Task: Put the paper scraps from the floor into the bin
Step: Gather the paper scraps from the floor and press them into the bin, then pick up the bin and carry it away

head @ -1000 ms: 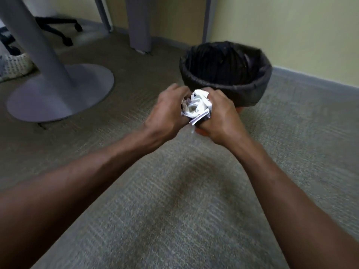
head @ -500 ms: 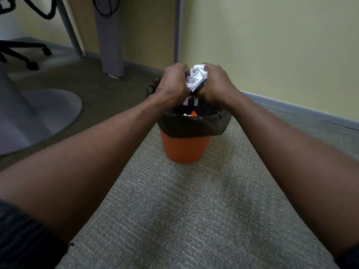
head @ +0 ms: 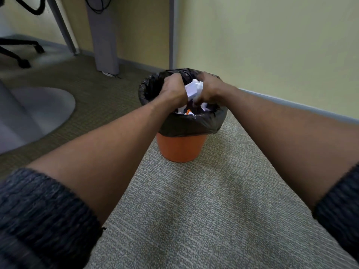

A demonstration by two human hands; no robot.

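Note:
An orange bin (head: 181,148) with a black liner folded over its rim stands on the carpet near the wall. My left hand (head: 173,89) and my right hand (head: 210,88) press together around a white wad of crumpled paper scraps (head: 194,89), held inside the mouth of the bin, just above its contents. More white paper and an orange bit (head: 187,112) lie inside the bin below the hands.
A grey round table base (head: 38,111) sits on the floor to the left. A grey post (head: 104,33) and a thin metal leg (head: 171,32) stand behind the bin. A black chair base (head: 19,51) is far left. The yellow wall runs along the right.
Both hands have carried the paper wad from in front of the bin, up over its rim, and now down into its mouth. The view has tilted up towards the wall.

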